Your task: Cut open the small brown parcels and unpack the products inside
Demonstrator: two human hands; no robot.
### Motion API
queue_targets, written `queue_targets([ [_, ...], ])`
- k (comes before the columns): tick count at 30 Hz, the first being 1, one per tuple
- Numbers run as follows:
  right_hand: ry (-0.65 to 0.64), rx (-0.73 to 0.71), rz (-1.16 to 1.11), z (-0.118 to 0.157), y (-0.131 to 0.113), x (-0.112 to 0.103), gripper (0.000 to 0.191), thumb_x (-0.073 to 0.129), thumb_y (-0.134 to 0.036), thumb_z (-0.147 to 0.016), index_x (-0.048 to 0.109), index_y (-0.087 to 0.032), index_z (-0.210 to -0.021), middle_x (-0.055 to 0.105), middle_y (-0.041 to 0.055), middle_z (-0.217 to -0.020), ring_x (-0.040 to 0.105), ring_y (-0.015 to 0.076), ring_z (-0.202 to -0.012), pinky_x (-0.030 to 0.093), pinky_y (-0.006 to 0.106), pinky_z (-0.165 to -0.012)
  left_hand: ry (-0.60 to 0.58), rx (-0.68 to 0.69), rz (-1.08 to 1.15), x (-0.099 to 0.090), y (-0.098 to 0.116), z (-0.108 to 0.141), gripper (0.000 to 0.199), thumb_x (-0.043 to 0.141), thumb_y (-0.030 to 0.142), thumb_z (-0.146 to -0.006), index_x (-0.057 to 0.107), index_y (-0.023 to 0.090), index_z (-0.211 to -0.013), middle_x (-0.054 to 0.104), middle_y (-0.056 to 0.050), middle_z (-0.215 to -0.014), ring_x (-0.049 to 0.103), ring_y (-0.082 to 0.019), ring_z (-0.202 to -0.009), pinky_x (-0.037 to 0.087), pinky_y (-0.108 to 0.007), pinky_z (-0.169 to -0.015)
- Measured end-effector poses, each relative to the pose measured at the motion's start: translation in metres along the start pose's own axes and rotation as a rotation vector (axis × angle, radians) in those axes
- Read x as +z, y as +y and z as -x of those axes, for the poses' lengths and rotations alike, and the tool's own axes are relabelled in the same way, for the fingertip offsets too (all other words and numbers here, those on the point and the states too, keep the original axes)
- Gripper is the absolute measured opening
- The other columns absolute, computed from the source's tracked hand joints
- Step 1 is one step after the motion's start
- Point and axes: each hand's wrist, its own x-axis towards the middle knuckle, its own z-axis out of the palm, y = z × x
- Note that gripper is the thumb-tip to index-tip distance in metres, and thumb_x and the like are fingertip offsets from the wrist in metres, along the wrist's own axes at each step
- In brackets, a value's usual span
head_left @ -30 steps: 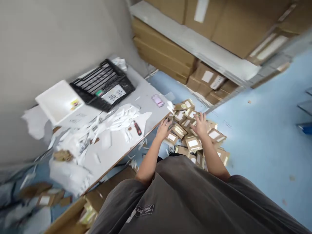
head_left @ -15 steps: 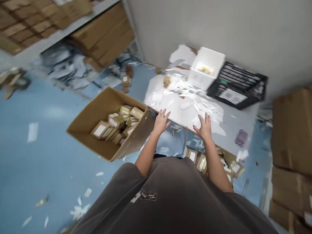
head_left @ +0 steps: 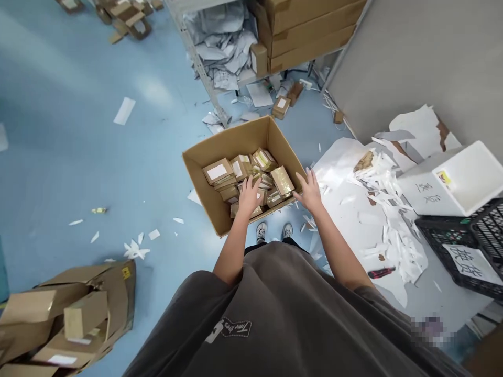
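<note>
In front of me stands a large open cardboard box (head_left: 223, 140), partly filled with small taped cartons. My left hand (head_left: 249, 198) hangs over its near side with fingers spread, above the cartons; whether it touches one I cannot tell. At the box's right rim is my right hand (head_left: 309, 192), its fingers apart and nothing held in them. A small brown carton (head_left: 282, 181) wrapped in clear tape lies between the two hands. Left of it a carton with a white label (head_left: 217, 172) rests against the other side.
To the right, a table (head_left: 353, 220) bears paper scraps, a red and black cutter (head_left: 381, 273), a white bin (head_left: 426, 191) and a black crate (head_left: 451, 238). A shelf (head_left: 204, 78) stands ahead. Another carton-filled box (head_left: 126, 298) sits lower left. Paper bits litter the blue floor (head_left: 153, 136).
My view has turned left, from the table toward the cardboard box. Both hands have gone from the table's edge to the box, fingers still spread.
</note>
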Motion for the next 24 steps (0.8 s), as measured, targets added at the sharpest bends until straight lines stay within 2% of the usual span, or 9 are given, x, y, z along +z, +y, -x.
queue_targets([
  [4,-0.185,0.026,-0.004,-0.059,-0.001,0.055,0.085,0.072,-0.04,-0.092,0.042,-0.02,-0.169,0.018,0.0174,-0.183,0.013,0.0451,-0.167,0.027,0.064,-0.13,-0.085,-0.059,0.051,0.037,-0.006,-0.021,0.08,0.083,0.034,-0.09,0.051,0.029,-0.163,0.034,-0.015,-0.178,0.031,-0.044,-0.164,0.041,-0.063,-0.127],
  [9,-0.409,0.212,0.011,-0.118,0.016,0.149,0.092,0.074,-0.043,-0.093,0.032,-0.021,-0.173,0.016,0.0205,-0.183,0.019,0.044,-0.166,0.027,0.061,-0.128,-0.147,-0.145,0.077,0.094,-0.016,-0.037,0.081,0.084,0.032,-0.089,0.05,0.029,-0.163,0.034,-0.017,-0.178,0.032,-0.044,-0.164,0.041,-0.064,-0.127],
  [13,-0.623,0.384,0.007,-0.153,0.031,0.224,0.103,0.077,-0.05,-0.092,0.023,-0.024,-0.176,0.009,0.0224,-0.183,0.019,0.0428,-0.165,0.027,0.062,-0.128,-0.187,-0.22,0.094,0.137,-0.025,-0.049,0.082,0.082,0.026,-0.089,0.049,0.028,-0.164,0.034,-0.018,-0.178,0.034,-0.045,-0.163,0.042,-0.062,-0.128],
  [16,-0.699,0.462,0.013,-0.169,0.04,0.269,0.113,0.079,-0.057,-0.09,0.015,-0.026,-0.178,0.004,0.0247,-0.183,0.018,0.0442,-0.165,0.027,0.067,-0.126,-0.218,-0.231,0.137,0.164,-0.034,-0.06,0.08,0.081,0.026,-0.09,0.049,0.029,-0.164,0.035,-0.016,-0.178,0.033,-0.045,-0.164,0.04,-0.061,-0.13],
  [20,-0.671,0.533,0.098,-0.176,0.052,0.304,0.116,0.081,-0.053,-0.09,0.01,-0.03,-0.179,-0.001,0.0235,-0.183,0.016,0.0459,-0.164,0.03,0.067,-0.124,-0.216,-0.235,0.171,0.197,-0.05,-0.08,0.08,0.078,0.026,-0.092,0.047,0.03,-0.166,0.034,-0.014,-0.178,0.031,-0.046,-0.164,0.039,-0.063,-0.13],
  [24,-0.557,0.5,0.086,-0.172,0.067,0.315,0.111,0.077,-0.052,-0.091,0.011,-0.035,-0.178,0.004,0.0196,-0.183,0.021,0.0457,-0.159,0.032,0.068,-0.122,-0.238,-0.166,0.224,0.241,-0.059,-0.129,0.085,0.083,0.024,-0.086,0.05,0.033,-0.164,0.029,-0.012,-0.18,0.031,-0.048,-0.163,0.043,-0.066,-0.125],
])
